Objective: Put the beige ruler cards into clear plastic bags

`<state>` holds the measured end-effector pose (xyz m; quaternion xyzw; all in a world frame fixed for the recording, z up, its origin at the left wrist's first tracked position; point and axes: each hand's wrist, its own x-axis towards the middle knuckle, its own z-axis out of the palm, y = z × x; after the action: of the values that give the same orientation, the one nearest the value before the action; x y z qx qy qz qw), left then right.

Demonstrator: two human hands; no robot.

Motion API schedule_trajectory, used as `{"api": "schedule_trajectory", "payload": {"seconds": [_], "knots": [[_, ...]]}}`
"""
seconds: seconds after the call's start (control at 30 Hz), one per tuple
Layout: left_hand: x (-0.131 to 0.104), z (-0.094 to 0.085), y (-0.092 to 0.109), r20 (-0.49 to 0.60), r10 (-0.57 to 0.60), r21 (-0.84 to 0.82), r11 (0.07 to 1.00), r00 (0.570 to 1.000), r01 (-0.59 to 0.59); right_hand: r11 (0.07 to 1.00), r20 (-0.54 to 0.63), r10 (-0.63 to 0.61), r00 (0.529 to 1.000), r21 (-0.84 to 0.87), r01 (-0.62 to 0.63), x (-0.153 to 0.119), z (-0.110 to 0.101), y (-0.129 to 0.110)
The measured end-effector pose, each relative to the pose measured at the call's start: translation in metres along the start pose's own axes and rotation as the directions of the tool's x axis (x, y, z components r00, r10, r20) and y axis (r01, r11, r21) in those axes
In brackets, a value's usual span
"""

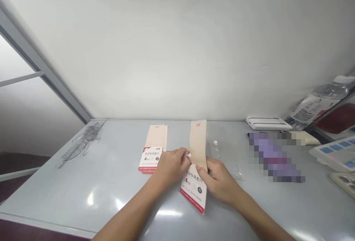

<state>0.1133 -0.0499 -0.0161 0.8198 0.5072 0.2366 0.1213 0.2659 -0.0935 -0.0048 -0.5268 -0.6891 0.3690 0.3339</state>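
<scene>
In front of me, my right hand (220, 181) grips a folded paper card (198, 141) by its right edge, thumb across the front. The card has a long beige upper part and a white lower face with black print and a red bottom band. My left hand (174, 165) is closed in a pinch at the card's left edge, by its fold, on a small white button (189, 155). Left of that hand, similar cards (156, 135) lie overlapped on the table. A clear plastic pouch (235, 170) with a white button (215, 143) lies behind my right hand.
The grey table (111, 196) meets a white wall. To the right are a white power bank (267, 123), a pixelated purple item (273, 156), a clear bottle (313, 106) and a white-and-blue case (335, 152). A metal frame (55, 80) stands left; dark smudges (83, 143) mark the table.
</scene>
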Motion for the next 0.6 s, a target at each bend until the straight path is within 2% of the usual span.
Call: {"api": "schedule_trajectory", "payload": {"seconds": [0.13,0.3,0.47,0.53,0.6], "knots": [[0.002,-0.009,0.002,0.016,-0.066,-0.236,0.969,0.998,0.068,0.982,-0.064,0.093,0.994,0.172,-0.081,0.004,0.000,0.002],[0.003,-0.013,0.000,0.050,-0.172,-0.418,0.891,0.984,0.177,0.900,-0.032,0.215,0.976,0.395,-0.185,0.008,-0.005,0.004],[0.007,-0.012,-0.005,0.166,-0.202,-0.658,0.707,0.965,0.261,0.807,-0.011,0.261,0.965,0.552,-0.211,0.008,-0.010,0.001],[0.007,-0.012,-0.003,0.120,-0.226,-0.684,0.686,0.967,0.246,0.762,-0.003,0.276,0.961,0.610,-0.217,0.009,-0.012,-0.001],[0.005,-0.013,0.001,0.040,-0.230,-0.655,0.729,0.972,0.199,0.747,0.003,0.299,0.954,0.622,-0.236,0.009,-0.014,-0.003]]}}
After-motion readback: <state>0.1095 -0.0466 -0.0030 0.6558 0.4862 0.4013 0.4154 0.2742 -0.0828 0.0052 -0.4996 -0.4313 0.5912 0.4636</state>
